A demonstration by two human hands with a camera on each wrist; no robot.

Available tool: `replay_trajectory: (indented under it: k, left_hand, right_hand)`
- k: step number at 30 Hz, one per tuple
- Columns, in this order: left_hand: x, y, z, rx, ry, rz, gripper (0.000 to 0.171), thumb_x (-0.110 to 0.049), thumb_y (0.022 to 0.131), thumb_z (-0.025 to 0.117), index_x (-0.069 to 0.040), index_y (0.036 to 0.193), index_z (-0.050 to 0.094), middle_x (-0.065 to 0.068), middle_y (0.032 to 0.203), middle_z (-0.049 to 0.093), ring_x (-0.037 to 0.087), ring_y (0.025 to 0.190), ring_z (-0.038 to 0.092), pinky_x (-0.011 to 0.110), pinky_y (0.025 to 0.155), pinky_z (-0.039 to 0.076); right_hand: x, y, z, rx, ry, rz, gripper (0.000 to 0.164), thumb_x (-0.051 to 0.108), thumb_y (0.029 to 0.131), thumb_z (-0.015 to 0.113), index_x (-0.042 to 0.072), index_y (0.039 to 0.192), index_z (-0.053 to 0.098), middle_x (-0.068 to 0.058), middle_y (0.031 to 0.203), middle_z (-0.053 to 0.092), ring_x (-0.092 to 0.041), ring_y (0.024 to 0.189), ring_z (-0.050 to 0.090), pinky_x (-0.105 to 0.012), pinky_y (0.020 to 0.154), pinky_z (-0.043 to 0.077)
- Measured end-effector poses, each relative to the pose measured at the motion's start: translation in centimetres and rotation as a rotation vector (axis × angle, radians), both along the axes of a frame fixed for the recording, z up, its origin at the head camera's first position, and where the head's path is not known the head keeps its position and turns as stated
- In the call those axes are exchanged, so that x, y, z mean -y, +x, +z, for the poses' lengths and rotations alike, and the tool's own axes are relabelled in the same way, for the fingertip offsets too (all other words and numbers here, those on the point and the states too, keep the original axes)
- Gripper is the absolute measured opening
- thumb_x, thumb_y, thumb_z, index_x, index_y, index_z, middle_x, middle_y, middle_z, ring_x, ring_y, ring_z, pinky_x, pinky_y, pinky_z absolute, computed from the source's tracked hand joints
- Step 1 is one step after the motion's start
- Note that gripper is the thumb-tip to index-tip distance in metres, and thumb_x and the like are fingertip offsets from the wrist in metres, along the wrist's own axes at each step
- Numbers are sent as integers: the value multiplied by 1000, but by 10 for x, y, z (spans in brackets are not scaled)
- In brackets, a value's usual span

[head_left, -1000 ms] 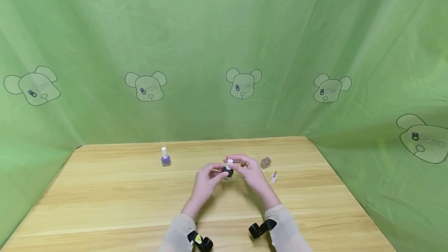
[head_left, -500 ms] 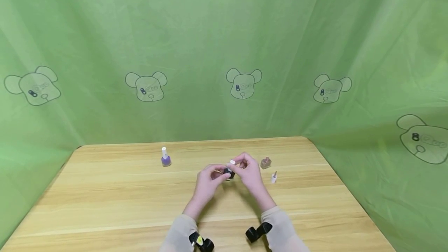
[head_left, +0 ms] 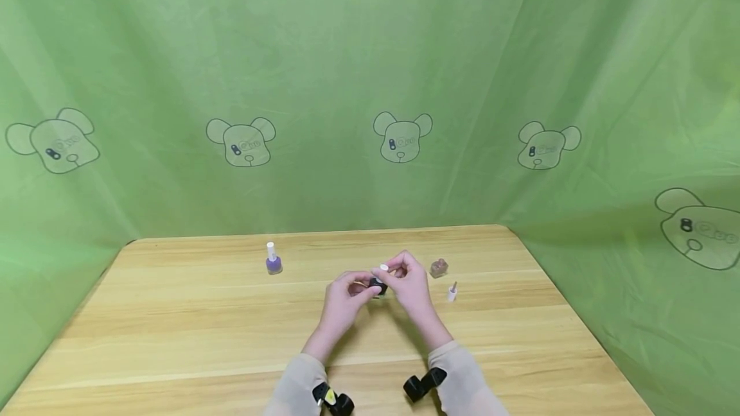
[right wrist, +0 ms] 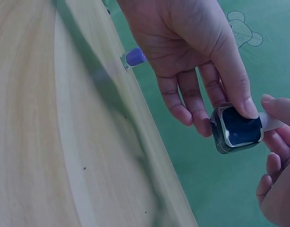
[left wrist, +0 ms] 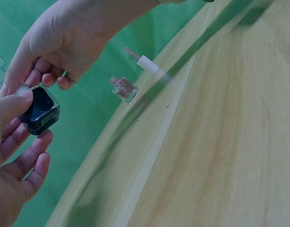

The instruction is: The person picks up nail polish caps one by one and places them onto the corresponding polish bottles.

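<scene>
Above the middle of the table, a square glass nail polish bottle (head_left: 378, 286) of very dark polish is held tilted between both hands. My left hand (head_left: 340, 303) grips its body, the thumb lying across one flat face in the right wrist view. With thumb and fingers, my right hand (head_left: 413, 286) pinches the white cap (right wrist: 270, 122), which sits at the bottle's neck. Whether the cap is screwed tight cannot be told. To the right stands a bottle of pinkish glitter polish (left wrist: 123, 89) without its cap. Its white brush cap (left wrist: 147, 64) stands nearby, brush upward.
A capped purple nail polish bottle (head_left: 273, 265) stands upright at the back left of the wooden table (head_left: 191, 332). Green curtains (head_left: 324, 50) with bear-head prints hang behind the table and along both sides.
My right hand has shifted its hold on the white cap, and its forearm has moved slightly left. The bottle has tilted and moved a little right. Since half a second ago, little differs.
</scene>
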State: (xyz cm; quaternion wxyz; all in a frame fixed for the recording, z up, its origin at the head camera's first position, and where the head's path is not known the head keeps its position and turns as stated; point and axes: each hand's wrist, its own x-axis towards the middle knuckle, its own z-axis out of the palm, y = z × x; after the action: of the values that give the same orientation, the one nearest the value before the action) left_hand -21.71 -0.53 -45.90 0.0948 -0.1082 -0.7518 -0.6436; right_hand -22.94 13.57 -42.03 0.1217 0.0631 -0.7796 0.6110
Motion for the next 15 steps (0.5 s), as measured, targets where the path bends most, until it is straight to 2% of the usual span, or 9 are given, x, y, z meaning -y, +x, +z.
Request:
replay_trajectory:
  k: [6,12,15]
  left_hand:
    - [1,-12,-20,16,31,16,26,-12,82,77,1,103,70,19,100,69,24,84,69,17,74,56]
    - [8,-17,-21,10,67,21,29,-17,80,79,-2,104,70,17,101,69,18,84,69,19,76,57]
    - [14,-19,-19,9,84,38,30,-16,80,79,-2,105,70,17,101,69,18,85,69,20,76,58]
  right_hand:
    - [0,-1,-1,1,48,14,24,3,78,79,-5,91,60,-13,85,61,-12,74,50,-18,66,39]
    - [-7,-16,-14,16,92,54,27,9,79,79,3,102,65,-15,97,66,-27,91,55,-22,72,38]
    - [-12,-21,-19,-18,105,70,31,13,79,80,6,106,66,-14,99,69,-28,95,55,-27,75,41]
